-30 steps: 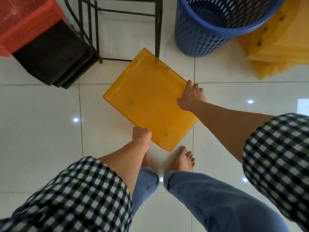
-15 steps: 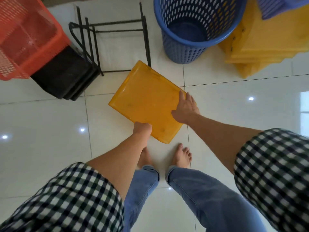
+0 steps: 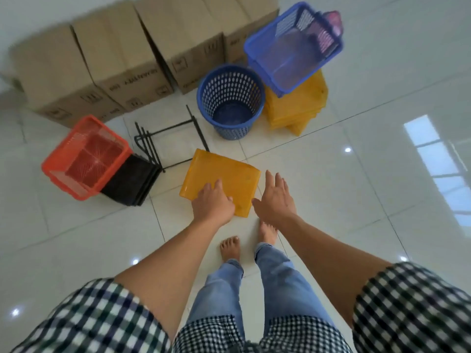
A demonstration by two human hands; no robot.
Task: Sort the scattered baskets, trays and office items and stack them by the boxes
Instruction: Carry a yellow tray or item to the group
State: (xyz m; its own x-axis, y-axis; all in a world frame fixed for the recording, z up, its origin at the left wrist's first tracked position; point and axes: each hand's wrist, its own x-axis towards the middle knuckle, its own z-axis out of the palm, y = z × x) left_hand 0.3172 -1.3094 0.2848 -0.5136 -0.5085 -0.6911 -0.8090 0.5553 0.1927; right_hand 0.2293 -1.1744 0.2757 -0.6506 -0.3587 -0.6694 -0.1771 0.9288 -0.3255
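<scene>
Red-orange slotted plastic basket [image 3: 86,159]: rectangular, at 9 o'clock from the tray, flat black trays [image 3: 132,184] touching it. Translucent yellow plastic tray [image 3: 224,171]: flat, smooth, round-cornered, centre, low over glossy white floor tiles [image 3: 356,200]. Left hand [image 3: 212,202] grips its 6 o'clock edge. Right hand [image 3: 275,200], apart, fingers spread, is just beside the 4 o'clock corner. Round blue perforated bin [image 3: 230,100]: 12 o'clock.

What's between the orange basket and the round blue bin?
A black wire frame lies on the floor between the orange basket and the round blue bin. The head view shows it.
</scene>
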